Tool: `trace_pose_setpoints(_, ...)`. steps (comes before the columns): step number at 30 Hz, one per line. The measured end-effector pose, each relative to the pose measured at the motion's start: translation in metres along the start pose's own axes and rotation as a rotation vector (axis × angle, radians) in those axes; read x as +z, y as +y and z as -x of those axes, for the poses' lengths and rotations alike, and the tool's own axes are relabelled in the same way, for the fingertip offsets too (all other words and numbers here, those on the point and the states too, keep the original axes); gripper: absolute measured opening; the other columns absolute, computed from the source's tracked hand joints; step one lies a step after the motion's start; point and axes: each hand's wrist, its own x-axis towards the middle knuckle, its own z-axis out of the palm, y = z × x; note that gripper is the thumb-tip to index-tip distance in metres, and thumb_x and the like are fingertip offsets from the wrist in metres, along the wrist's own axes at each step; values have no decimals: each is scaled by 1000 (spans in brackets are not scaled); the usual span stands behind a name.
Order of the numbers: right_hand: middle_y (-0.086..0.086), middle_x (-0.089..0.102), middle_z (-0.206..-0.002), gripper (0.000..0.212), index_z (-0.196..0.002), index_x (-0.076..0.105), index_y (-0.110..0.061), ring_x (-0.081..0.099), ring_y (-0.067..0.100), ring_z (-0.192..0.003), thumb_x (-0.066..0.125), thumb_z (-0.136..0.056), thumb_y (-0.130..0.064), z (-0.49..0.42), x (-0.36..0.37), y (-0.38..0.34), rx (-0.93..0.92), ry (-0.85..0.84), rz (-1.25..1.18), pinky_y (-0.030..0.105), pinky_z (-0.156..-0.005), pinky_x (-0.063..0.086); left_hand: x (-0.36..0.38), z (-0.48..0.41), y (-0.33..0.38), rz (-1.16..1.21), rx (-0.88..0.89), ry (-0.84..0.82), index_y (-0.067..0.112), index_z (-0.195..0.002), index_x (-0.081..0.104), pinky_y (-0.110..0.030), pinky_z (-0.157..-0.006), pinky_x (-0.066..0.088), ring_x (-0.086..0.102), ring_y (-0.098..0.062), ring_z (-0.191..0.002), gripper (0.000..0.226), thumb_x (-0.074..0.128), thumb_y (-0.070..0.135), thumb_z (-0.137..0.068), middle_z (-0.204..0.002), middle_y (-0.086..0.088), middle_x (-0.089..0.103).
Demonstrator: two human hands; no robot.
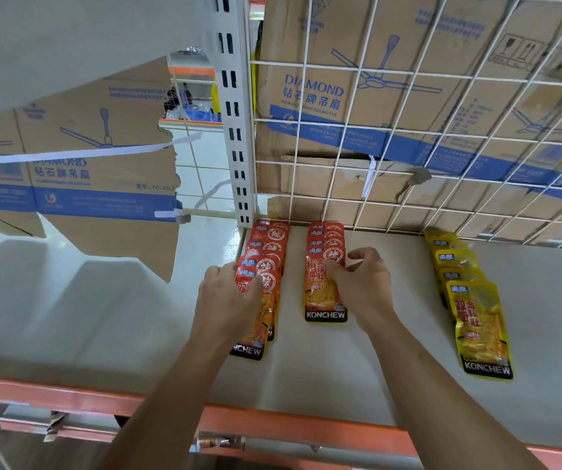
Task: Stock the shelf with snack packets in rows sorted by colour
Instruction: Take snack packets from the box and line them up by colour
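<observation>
Grip: left hand [228, 296] clasps left front packet [267, 307]; right hand [366, 283] pinches middle front packet [320, 300]. We log two red rows [272, 237] and one yellow row [476, 300] on shelf [340, 368]; part-stocked, we judge.

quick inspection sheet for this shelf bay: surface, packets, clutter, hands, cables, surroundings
surface: pale shelf with an orange front edge
job's things: three overlapping rows running front to back: left red row, middle red row, and yellow row at the right, set apart from both
clutter: torn cardboard hanging over the bay to the left
grippers: left hand grips the front packets of the left red row; right hand pinches the middle red row's front packet near its top
cables: nothing seen
surroundings: white wire mesh behind the rows, fan boxes behind it, slotted upright at the left corner
</observation>
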Motion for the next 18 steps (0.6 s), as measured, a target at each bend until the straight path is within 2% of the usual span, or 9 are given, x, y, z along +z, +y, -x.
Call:
trace_pose_setpoints(4,-1,61,-101,45,-118,53,-16,63,13,-81,69,-85,-43,0,-1,1,-5,-17,57,23,-56,50,3,-2,-2,-23,6,-30,17,-134,49,-29,-82,48,52,-13,-97,57,55,53,-90,-117,-6,52)
trace_pose_setpoints(8,0,63,-102,44,-115,55,-16,66,16,-85,69,-84,-44,-1,-4,1,-2,-14,86,31,-67,57,6,-3,-3,-15,6,-17,18,-133,49,-28,-82,47,52,-13,-96,56,55,53,-90,-117,-6,53)
trace_pose_setpoints(12,-1,62,-100,44,-117,54,-18,64,14,-83,69,-85,-44,-1,-5,0,-13,-14,107,25,-60,51,9,0,-3,12,4,1,18,-132,50,-27,-79,46,52,-14,-95,52,53,51,-92,-114,-5,51)
trace_pose_setpoints(16,-1,63,-104,43,-118,54,-19,64,16,-87,68,-85,-43,0,-3,1,-29,-13,107,29,-68,54,13,2,-3,32,14,22,18,-131,50,-23,-73,43,53,-14,-93,48,51,49,-94,-110,-3,48)
trace_pose_setpoints(18,0,63,-105,42,-117,54,-19,64,15,-87,68,-86,-43,0,-2,2,-31,-18,95,27,-66,54,13,2,-3,31,21,31,18,-129,51,-23,-72,42,52,-13,-92,46,51,48,-95,-106,-2,47)
